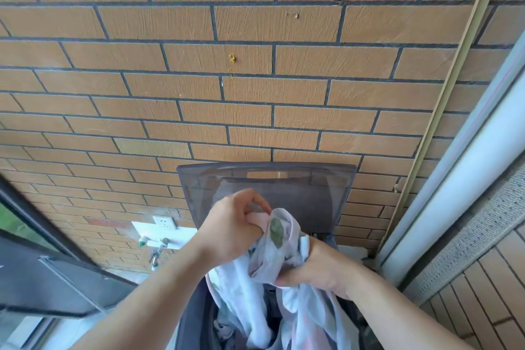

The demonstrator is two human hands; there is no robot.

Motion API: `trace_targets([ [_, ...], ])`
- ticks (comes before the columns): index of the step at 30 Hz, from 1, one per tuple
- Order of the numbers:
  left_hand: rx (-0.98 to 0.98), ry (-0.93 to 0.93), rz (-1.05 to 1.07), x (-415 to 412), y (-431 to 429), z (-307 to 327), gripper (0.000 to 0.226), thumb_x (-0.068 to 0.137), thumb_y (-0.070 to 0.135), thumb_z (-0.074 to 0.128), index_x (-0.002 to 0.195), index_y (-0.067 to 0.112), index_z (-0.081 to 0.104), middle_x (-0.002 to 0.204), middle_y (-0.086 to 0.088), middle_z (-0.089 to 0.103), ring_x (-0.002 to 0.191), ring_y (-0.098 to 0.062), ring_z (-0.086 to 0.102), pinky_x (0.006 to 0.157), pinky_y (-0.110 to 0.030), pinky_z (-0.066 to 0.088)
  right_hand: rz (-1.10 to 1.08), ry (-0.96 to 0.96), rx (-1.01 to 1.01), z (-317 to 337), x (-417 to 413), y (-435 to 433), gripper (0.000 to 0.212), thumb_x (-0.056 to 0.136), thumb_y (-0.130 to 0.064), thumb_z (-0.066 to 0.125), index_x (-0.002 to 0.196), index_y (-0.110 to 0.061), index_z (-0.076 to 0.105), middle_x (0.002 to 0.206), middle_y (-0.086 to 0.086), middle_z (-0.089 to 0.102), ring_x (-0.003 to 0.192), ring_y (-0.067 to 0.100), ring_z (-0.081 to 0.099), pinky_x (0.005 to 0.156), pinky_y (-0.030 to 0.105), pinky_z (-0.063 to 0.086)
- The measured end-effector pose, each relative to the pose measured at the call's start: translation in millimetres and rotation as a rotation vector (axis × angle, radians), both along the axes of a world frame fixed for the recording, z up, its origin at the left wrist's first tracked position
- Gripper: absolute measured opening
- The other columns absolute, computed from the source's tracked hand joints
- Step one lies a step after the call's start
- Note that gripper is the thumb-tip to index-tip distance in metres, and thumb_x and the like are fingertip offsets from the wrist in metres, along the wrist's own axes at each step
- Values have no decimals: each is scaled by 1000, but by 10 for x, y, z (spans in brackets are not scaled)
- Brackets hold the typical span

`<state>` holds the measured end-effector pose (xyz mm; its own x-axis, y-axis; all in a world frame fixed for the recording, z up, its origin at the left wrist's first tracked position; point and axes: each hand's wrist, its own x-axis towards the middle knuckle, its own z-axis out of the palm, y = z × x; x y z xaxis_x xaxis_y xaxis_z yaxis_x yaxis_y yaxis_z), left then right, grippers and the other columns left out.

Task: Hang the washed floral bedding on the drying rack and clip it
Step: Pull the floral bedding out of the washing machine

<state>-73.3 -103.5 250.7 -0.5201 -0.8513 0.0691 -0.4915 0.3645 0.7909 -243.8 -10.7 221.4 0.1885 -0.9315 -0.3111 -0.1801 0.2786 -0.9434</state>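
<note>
curling fingers tight round a bunch of pale floral bedding (287, 253) with the left hand (233, 224), up near the raised lid (267, 179). clutching a lower fold with the right hand (324, 270), fingers closed on cloth. trailing the rest down into the open washing machine (190, 321), in front of a brick wall (255, 94). probably best lifting hand over hand, gathering slack, hunting for an edge, keeping wet cloth off the rim and floor. seeing no drying rack or clips here.
</note>
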Motion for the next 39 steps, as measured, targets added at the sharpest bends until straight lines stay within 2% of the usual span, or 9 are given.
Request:
trace_targets([
  [3, 166, 145, -15, -13, -8, 9, 39, 67, -4, 51, 93, 22, 62, 60, 6, 45, 54, -12, 36, 49, -21, 35, -18, -37, -29, -84, 76, -24, 27, 71, 0, 81, 96, -9, 77, 98, 7, 76, 94, 15, 68, 90, 33, 54],
  [11, 359, 216, 188, 289, -177, -370, 53, 56, -9, 69, 93, 29, 68, 81, -9, 73, 68, -27, 69, 59, -50, 58, -240, -174, -120, 37, -28, -169, 25, 70, 14, 76, 93, 3, 77, 97, 22, 75, 89, 25, 70, 79, 33, 56],
  [14, 273, 177, 251, 297, -151, -395, 41, 69, -6, 75, 93, 26, 70, 77, -3, 74, 67, -22, 70, 58, -41, 57, -255, -160, -150, 154, -69, -209, 24, 75, 16, 72, 95, 4, 75, 103, 26, 72, 93, 25, 69, 86, 35, 55],
  [18, 366, 252, 195, 233, -140, -352, 36, 65, -6, 66, 86, 22, 72, 77, -13, 72, 62, -23, 63, 53, -38, 51, -30, -116, -142, 262, -15, -214, 44, 73, 22, 69, 94, -16, 79, 94, 2, 76, 90, 11, 69, 82, 25, 53],
  [23, 580, 475, -9, 136, -148, -285, 27, 63, 2, 65, 87, 12, 73, 86, -19, 71, 76, -27, 63, 73, -37, 45, 24, -106, -119, 95, 112, -172, 76, 73, 14, 76, 130, -34, 61, 117, -2, 73, 107, 10, 66, 95, 34, 53],
  [28, 613, 518, -71, 206, -203, -392, 45, 57, -10, 64, 98, 7, 64, 90, -17, 67, 77, -25, 56, 66, -31, 43, -121, 35, -122, -74, 64, -205, 51, 68, 5, 78, 111, -22, 76, 108, -1, 76, 102, 9, 68, 95, 34, 55],
  [32, 556, 231, -100, 281, -247, -706, 63, 49, -7, 62, 111, 7, 63, 99, -14, 72, 84, -24, 65, 63, -34, 51, -195, 11, -154, 2, -7, -192, 30, 62, 8, 69, 73, -18, 78, 73, -1, 73, 71, 6, 61, 68, 26, 52],
  [36, 316, -275, -157, 375, -255, -1085, 19, 78, 26, 78, 96, 28, 71, 93, 15, 74, 89, 4, 68, 80, -16, 53, -205, -91, -209, 113, -72, -161, 25, 63, 8, 70, 63, -16, 73, 67, -4, 68, 65, 6, 59, 65, 22, 48],
  [39, 218, -297, -87, 328, -183, -1198, 9, 87, 32, 71, 83, 27, 65, 85, 13, 72, 85, 2, 66, 80, -14, 51, -190, -106, -222, 85, -128, -145, 24, 64, 8, 69, 59, -16, 69, 62, -1, 64, 60, 12, 55, 64, 26, 44],
])
